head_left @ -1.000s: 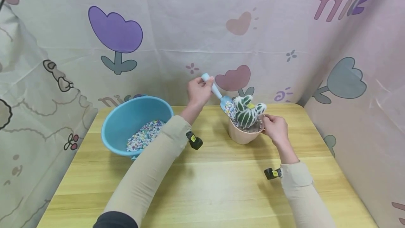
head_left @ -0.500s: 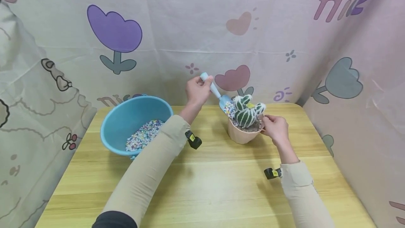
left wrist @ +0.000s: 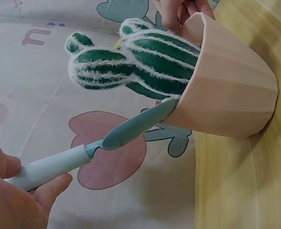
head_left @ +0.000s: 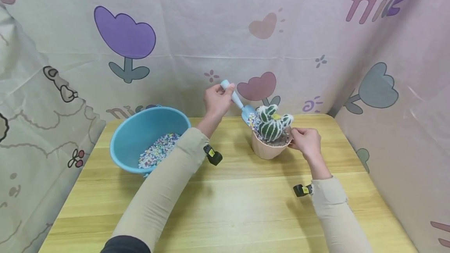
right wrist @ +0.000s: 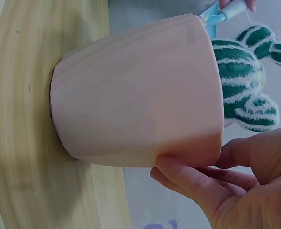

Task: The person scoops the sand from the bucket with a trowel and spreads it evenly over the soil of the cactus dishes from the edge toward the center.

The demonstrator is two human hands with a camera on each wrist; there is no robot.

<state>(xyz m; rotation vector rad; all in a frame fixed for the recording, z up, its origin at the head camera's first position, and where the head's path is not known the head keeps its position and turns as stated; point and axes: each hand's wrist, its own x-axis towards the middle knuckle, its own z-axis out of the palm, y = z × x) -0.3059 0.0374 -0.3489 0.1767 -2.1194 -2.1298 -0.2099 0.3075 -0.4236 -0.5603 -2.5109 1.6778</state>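
My left hand (head_left: 218, 100) grips the pale handle of a small blue scoop (head_left: 248, 111), which slopes down to the left rim of a pink flowerpot (head_left: 268, 150). Colourful pebbles (head_left: 254, 120) lie on its blade and over the pot's left edge. In the pot stands a green cactus with white fuzzy ribs (head_left: 272, 129), with brownish soil around its base. My right hand (head_left: 306, 142) pinches the pot's right rim; in the right wrist view the fingers (right wrist: 190, 181) lie against the outer wall and the thumb is at the rim. The left wrist view shows the blade's tip touching the rim.
A large blue bucket (head_left: 119, 151) with a layer of colourful pebbles (head_left: 158, 149) stands at the left of the wooden table (head_left: 239, 206), partly behind my left forearm. A printed cloth (head_left: 204, 18) hangs behind the table and at both sides.
The whole head view shifts slightly left. Both hands, the scoop and the pot keep nearly the same positions relative to one another; the pebbles on the blade look much the same.
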